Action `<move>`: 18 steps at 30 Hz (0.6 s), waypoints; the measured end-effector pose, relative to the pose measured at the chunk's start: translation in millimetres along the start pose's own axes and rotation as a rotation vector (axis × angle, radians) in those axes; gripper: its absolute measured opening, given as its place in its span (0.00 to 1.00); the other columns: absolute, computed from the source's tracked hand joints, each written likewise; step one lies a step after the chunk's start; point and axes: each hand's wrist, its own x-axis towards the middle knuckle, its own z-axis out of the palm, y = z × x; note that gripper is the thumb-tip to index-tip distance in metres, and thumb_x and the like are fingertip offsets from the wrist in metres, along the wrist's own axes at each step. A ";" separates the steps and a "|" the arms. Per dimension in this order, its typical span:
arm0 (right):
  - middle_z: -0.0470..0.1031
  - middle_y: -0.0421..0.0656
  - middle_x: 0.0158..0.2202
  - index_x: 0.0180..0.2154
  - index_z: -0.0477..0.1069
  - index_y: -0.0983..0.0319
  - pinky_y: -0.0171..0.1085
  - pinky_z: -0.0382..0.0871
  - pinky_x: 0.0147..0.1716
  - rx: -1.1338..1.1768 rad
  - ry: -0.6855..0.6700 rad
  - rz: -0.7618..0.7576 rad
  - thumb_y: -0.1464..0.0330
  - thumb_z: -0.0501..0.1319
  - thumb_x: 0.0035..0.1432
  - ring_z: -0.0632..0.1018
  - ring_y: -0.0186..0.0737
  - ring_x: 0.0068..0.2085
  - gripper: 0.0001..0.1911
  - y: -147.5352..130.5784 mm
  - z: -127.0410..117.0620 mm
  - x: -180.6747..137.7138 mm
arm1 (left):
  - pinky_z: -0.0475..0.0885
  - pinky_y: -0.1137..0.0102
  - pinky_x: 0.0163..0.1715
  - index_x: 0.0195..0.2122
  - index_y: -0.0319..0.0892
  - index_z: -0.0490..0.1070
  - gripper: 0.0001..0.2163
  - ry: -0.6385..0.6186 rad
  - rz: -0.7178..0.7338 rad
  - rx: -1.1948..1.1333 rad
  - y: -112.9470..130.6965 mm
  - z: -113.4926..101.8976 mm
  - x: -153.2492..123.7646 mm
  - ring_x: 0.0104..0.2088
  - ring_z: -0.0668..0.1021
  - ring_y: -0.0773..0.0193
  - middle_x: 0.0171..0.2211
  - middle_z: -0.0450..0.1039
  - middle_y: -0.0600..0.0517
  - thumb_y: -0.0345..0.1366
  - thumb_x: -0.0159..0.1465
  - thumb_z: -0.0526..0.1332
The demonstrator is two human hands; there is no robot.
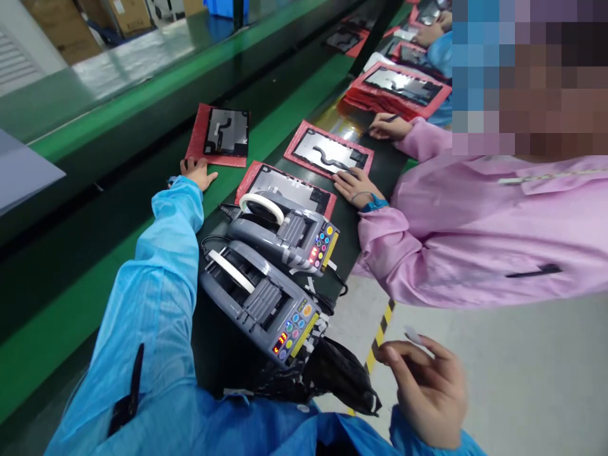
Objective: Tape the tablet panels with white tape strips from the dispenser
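Observation:
My left hand (197, 173) reaches forward, fingers spread and touching the near edge of a red bubble-wrap sheet (196, 134). On that sheet lies a flat black-framed panel (227, 132) with a silver back and a dark flex cable. My right hand (427, 383) is raised at the lower right, fingers curled, with a small whitish piece of tape (412, 334) at a fingertip. Between my arms stand two grey tape dispensers, a nearer one (266, 304) and a farther one (289, 231), both with lit red digits. Another panel (289, 190) on red wrap lies behind them.
A co-worker in a pink smock (475, 228) stands at the right, one hand (356, 187) by a panel (327, 152) on red wrap. More wrapped panels (401, 85) lie farther up the line. A black plastic bag (344, 373) hangs at the bench's near edge.

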 end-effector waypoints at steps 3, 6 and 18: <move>0.74 0.37 0.19 0.40 0.66 0.53 0.42 0.70 0.23 0.041 -0.054 -0.071 0.56 0.69 0.50 0.75 0.39 0.20 0.19 -1.6 2.0 -3.3 | 0.52 0.46 0.63 0.66 0.38 0.56 0.28 -0.028 -0.006 -0.029 -17.8 -3.4 -21.7 0.65 0.57 0.42 0.69 0.52 0.43 0.48 0.70 0.43; 0.74 0.36 0.19 0.41 0.64 0.58 0.36 0.68 0.22 0.116 -0.112 -0.142 0.60 0.69 0.51 0.75 0.36 0.19 0.20 -2.9 6.0 -7.5 | 0.57 0.49 0.61 0.68 0.37 0.52 0.29 -0.080 -0.037 -0.022 -43.8 -10.2 -66.1 0.64 0.59 0.42 0.71 0.47 0.45 0.47 0.69 0.43; 0.75 0.33 0.19 0.40 0.63 0.57 0.35 0.68 0.25 0.436 -0.267 -0.343 0.60 0.72 0.47 0.75 0.35 0.19 0.24 16.8 37.0 -64.5 | 0.54 0.52 0.63 0.69 0.37 0.52 0.29 -0.178 -0.111 0.085 -74.8 -17.5 -342.4 0.65 0.59 0.42 0.71 0.49 0.44 0.45 0.69 0.46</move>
